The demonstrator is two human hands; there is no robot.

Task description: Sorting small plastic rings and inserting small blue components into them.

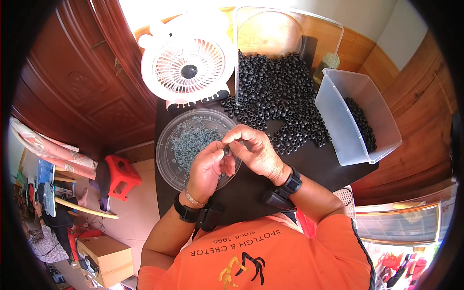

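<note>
My left hand [207,166] is closed around a small round black piece [226,151], held between thumb and fingers. Right above it, my right hand [256,153] is pinched, its fingertips touching the left fingers. Whatever the right fingertips hold is too small to make out. Both hands are over the right side of a round clear shallow dish [163,162]. Many tiny blue-grey pieces [189,145] lie in that dish. Behind the hands a large heap of black bead-like pieces with holes [275,82] spreads across the dark table [309,179].
A white fan [159,63] stands behind the dish. A clear plastic panel or tub [236,58] stands around the heap's back. On the right, a translucent bin [338,121] holds more black pieces. A red stool [123,176] and cardboard box [108,258] are on the floor; a person [53,241] is far left.
</note>
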